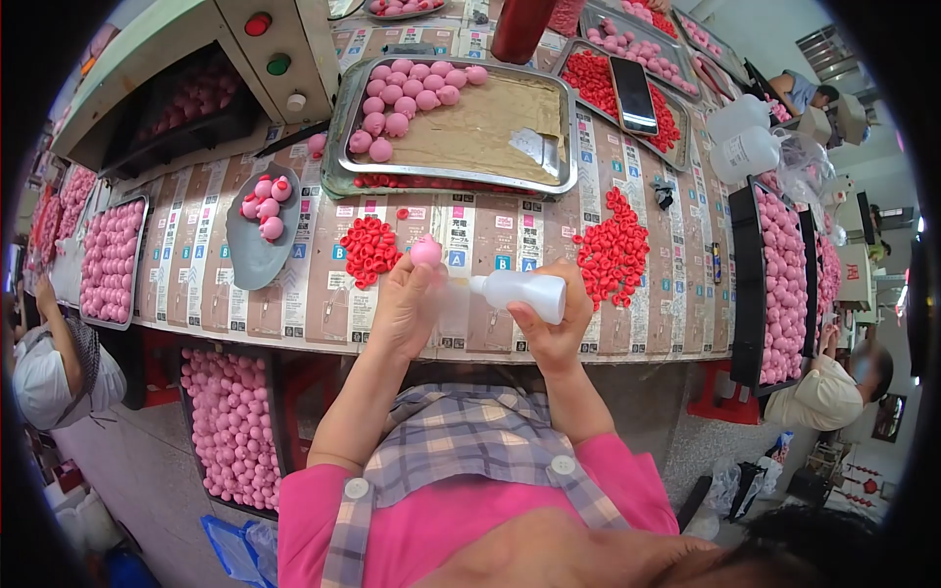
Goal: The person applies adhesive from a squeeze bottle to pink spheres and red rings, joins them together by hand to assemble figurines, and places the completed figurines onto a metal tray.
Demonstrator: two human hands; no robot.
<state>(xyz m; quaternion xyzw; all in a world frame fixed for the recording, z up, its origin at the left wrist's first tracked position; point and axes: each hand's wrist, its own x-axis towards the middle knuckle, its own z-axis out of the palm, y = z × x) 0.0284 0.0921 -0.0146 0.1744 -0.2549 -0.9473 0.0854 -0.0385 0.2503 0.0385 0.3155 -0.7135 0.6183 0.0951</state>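
My left hand (408,306) holds a pink ball (425,251) up between its fingertips, above the near part of the table. In my right hand (555,323) is a white squeeze bottle (525,294), lying almost level with its narrow nozzle toward the left hand. The nozzle tip is close to the ball, but whether they touch I cannot tell. Beyond the left hand is a pile of small red rings (371,251). A second pile of red rings (614,251) spreads to the right of the bottle.
A metal tray (561,147) with pink balls in its left part stands behind the hands. Left are a grey plate (257,274) of balls and a machine (176,69) with buttons. A phone (633,96) lies on a far tray. Ball-filled crates (747,294) flank the table; other people sit nearby.
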